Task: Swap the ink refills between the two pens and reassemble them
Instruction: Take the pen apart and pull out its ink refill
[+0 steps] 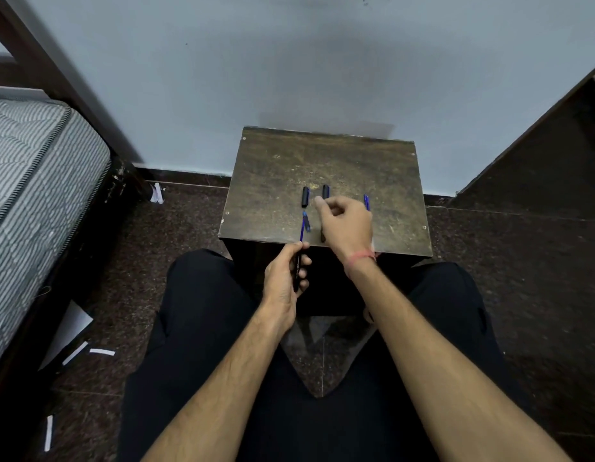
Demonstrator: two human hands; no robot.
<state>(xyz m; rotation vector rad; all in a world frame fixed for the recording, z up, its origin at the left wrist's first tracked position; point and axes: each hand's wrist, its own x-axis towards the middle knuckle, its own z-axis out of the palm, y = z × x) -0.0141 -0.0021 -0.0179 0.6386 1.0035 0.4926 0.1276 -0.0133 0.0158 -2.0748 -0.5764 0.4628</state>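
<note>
Seated at the scuffed worktop, the person grips a black pen barrel with its blue refill protruding in the left hand, while the right hand, fingers loosely curled and holding nothing I can see, hovers beside two black caps and another blue refill.

Worn wooden stool against grey wall; striped mattress far left of stool, paper scraps on dark floor left.

Dim, flat indoor light; a soft shadow smudges the wall above the table. Wide-angle bending curves the frame edges, and the right hand is slightly motion-blurred.
</note>
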